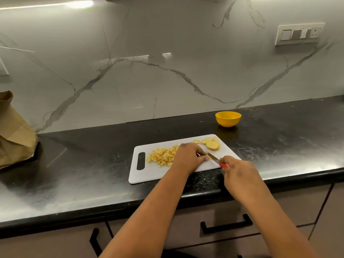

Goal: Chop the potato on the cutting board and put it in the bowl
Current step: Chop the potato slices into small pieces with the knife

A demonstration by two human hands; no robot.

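Under the left hand (188, 157): whatever piece the fingers press on the cutting board (149, 175) is covered by the hand; its shape cannot be told.
Knife (214, 157): only a short stretch of blade shows between the two hands; the tip is behind the left fingers.
Knife handle: a small red part shows, the rest lies inside the right hand (236, 168).
Diced potato (162, 157): the right end of the heap runs behind the left hand.
Yellow bowl (228, 118): its inside bottom is out of sight.
Paper bag (13, 131): cut off by the left edge.
Desk (74, 164): runs out of view both sides.
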